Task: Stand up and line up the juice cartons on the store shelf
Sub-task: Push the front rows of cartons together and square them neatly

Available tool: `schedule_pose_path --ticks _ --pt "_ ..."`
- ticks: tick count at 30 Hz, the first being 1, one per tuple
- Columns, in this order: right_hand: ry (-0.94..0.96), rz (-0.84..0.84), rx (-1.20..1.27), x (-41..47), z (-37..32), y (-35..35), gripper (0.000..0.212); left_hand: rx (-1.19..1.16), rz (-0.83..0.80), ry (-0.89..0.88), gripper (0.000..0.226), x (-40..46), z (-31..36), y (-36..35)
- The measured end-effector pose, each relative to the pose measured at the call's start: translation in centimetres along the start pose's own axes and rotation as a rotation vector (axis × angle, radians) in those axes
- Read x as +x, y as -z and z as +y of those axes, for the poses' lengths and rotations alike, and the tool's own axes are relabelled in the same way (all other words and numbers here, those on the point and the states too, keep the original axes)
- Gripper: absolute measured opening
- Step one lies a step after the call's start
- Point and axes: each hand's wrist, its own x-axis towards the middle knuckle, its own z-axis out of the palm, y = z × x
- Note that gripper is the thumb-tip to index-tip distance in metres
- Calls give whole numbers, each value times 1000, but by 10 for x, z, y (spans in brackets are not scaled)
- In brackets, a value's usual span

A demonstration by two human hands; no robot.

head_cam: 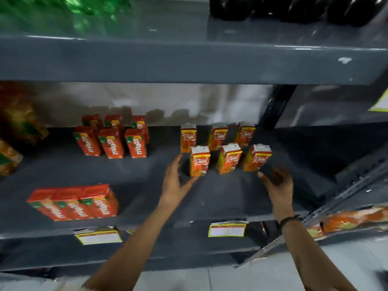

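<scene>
Your two hands reach over the grey shelf [210, 198] at centre frame, toward six upright Real cartons [227, 158] standing in two rows of three, right of centre. Your left hand [175, 183] is spread open, thumb touching or just beside the foot of the front-left carton [199, 161], holding nothing. Your right hand [279, 185] hangs half curled and empty, fingers [264, 177] just below the front-right carton [257, 158], which leans a little. Left of centre, six Maaza cartons [112, 141] stand in two rows, well apart from the Real group. At lower left, three more Maaza cartons [73, 203] sit packed side by side near the front edge. Blurred orange packs [12, 131] crowd the far left. Bare shelf lies between the groups and in front of your hands. Two price tags [227, 229] hang on the front lip. Above, the upper shelf [189, 61] carries green bottles [84, 7] at upper left and dark bottles [294, 9] at upper right. A dark upright [275, 106] bounds the bay on the right.
</scene>
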Motion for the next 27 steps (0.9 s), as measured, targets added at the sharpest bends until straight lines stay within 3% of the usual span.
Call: schedule_pose_path --ticks 2,6,14,20,23,27 --pt "34 -167 -89 27 7 12 62 -84 -38 101 81 19 3 -11" --pt "114 -421 -299 60 8 14 48 0 -48 111 65 30 2 -22" --pt "147 -463 -252 65 5 -2 37 16 21 154 58 32 2 -29" --pt "108 -528 -236 53 3 -16 41 22 -56 156 59 38 9 -55" --pt "52 -586 -198 54 -2 -20 53 -16 -117 216 69 43 9 -58" --pt "-2 -786 -186 65 -14 -20 78 -40 -242 307 72 53 13 -60"
